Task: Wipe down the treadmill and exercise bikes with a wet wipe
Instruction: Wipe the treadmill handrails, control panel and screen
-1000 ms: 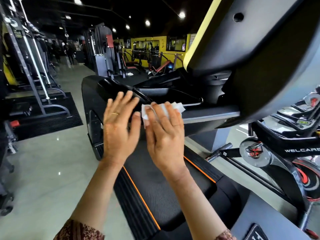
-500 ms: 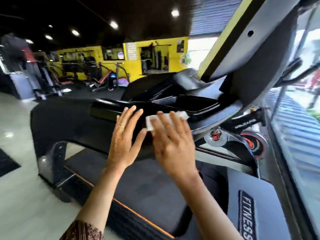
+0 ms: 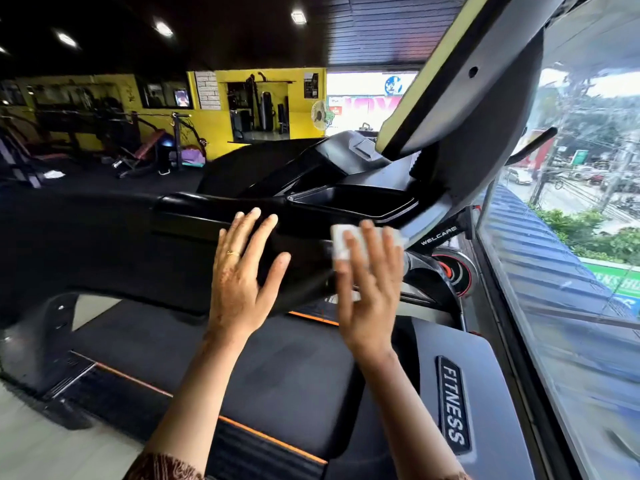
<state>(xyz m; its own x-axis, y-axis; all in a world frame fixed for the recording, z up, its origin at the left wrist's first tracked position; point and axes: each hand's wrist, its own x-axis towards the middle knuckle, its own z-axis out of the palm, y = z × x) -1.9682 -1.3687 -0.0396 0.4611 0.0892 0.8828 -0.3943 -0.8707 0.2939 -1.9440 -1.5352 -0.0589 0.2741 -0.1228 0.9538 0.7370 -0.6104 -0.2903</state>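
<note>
- The left hand (image 3: 242,275) lies flat against the wide black plastic front of the treadmill console (image 3: 145,244). Its fingers (image 3: 265,225) are straight and slightly spread, gripping nothing.
- A thin gold ring (image 3: 232,253) sits on one finger of that hand.
- The right hand (image 3: 370,299) is just to the right of the left one, apart from it. Its fingers are also straight and press the small white wet wipe (image 3: 341,240) flat onto the same black surface rather than curling around it.
- The wet wipe lies between the right hand and the console's right end. Its white edges show past the fingertips and the thumb side, just below the shallow black tray recess (image 3: 349,199).
- Above the tray rises the tilted grey display panel with a pale yellow-green edge (image 3: 485,81).
- Below the hands run the dark treadmill belt (image 3: 242,368), bordered by an orange stripe (image 3: 270,441), and a grey motor cover lettered "FITNESS" (image 3: 485,375).
- Behind the right hand stands a black exercise bike marked "WELCARE" (image 3: 438,235) with a red-trimmed wheel.
- A large glass window (image 3: 571,289) fills the right side, showing a street and greenery.
- Far left is a yellow gym wall (image 3: 207,133) with weight machines in front of it.
- A brown patterned sleeve (image 3: 162,467) covers the left forearm at the bottom edge.
</note>
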